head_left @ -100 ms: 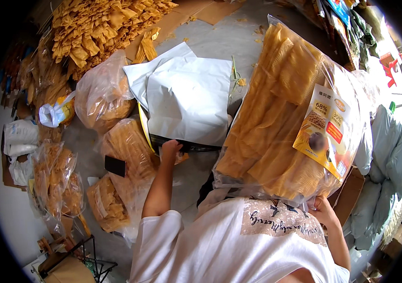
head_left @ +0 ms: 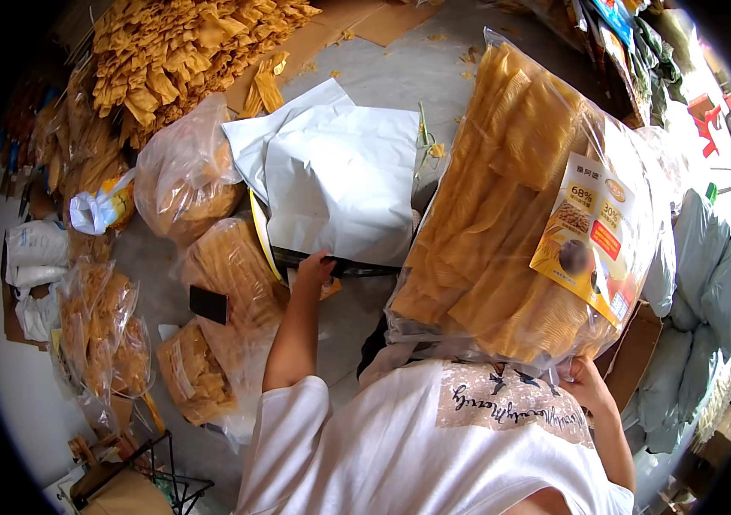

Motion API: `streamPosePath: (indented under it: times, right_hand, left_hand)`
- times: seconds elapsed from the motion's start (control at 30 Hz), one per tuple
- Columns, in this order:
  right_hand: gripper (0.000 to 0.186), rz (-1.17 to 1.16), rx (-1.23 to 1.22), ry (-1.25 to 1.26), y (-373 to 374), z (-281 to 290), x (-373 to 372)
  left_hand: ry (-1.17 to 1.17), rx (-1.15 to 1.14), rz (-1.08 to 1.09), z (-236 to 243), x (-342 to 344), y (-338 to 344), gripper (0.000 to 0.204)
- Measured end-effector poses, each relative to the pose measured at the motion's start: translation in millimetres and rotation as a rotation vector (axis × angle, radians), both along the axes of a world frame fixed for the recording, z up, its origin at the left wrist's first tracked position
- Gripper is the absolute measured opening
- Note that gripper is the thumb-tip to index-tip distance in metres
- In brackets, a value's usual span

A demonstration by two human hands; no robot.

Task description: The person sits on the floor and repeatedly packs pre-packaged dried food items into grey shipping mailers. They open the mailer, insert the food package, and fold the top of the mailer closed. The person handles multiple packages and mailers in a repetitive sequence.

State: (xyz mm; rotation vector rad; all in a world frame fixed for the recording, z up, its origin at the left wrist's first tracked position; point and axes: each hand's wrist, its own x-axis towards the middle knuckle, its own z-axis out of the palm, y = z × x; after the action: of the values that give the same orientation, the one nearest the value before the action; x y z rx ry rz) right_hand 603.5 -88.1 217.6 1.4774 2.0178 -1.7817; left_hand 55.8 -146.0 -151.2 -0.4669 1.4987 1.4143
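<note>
A large clear plastic bag (head_left: 503,215) packed with folded yellow-brown dried sheets, probably tofu skin, leans against my front on the right. A printed white and yellow label shows through its side. My right hand (head_left: 587,384) is closed on the bag's lower corner, with some fingers hidden. To its left lies a stack of white plastic mailing bags (head_left: 340,184) with a black inside showing along the near edge. My left hand (head_left: 314,269) reaches to that near edge, its fingers curled on the top mailing bag's rim.
Left of the mailing bags lie more clear bags of dried sheets (head_left: 232,266), one with a dark flat rectangle (head_left: 208,303) on it. A heap of loose sheets (head_left: 185,64) rises at the far left. Filled grey bags (head_left: 698,335) and an open carton (head_left: 631,343) stand at the right.
</note>
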Motion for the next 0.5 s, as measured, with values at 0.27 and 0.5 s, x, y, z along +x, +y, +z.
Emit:
streamPosePath:
  times: [0.27, 0.5]
  right_hand:
    - [0.022, 0.086, 0.048, 0.077, -4.3, -13.1, 22.5]
    - [0.041, 0.556, -0.001, -0.226, 31.8, 84.7, 7.8]
  left_hand:
    - [-0.090, 0.245, -0.170, 49.7, -18.3, 62.0, 0.019]
    - [-0.088, 1.331, -0.123, 288.2, -28.1, 146.4, 0.033]
